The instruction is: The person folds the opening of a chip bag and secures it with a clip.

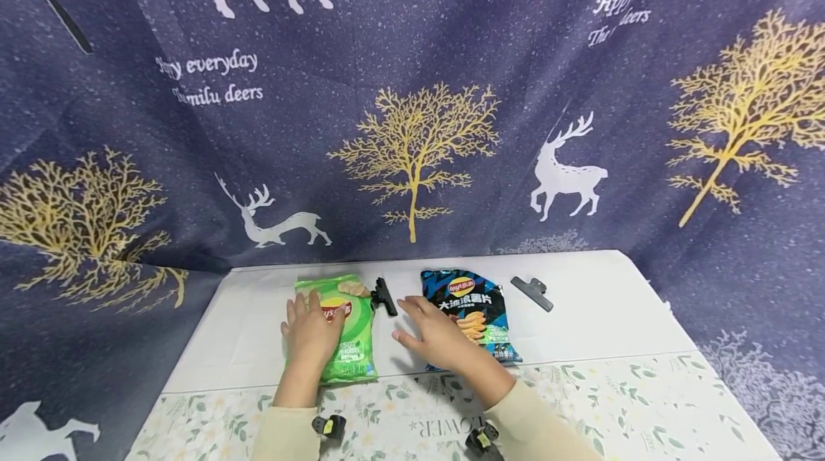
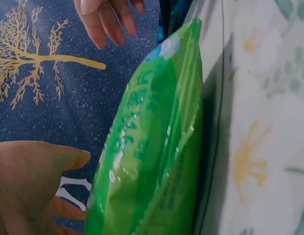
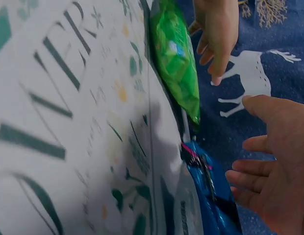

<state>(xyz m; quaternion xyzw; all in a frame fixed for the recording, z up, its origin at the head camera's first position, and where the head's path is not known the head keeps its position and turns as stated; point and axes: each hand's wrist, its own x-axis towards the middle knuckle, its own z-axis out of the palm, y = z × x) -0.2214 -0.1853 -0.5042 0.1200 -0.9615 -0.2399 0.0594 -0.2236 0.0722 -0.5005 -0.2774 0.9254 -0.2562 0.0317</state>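
Green foil crisp bag [image 1: 339,328] lies flat on the near-left white tabletop [image 1: 580,318]; left hand [image 1: 311,332] hovers spread over it, right hand [image 1: 437,336] spread beside the blue crisp bag [image 1: 473,311]. Judged best: pinch the top seam squarely before fetching the black clip [image 1: 384,295].

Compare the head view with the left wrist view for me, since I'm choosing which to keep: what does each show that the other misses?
Only the head view shows the blue chip bag, the black clip, the grey clip and the white table. Only the left wrist view shows the gap between the left hand and the green chip bag. Both show that bag, both hands with open fingers and the deer-print cloth.
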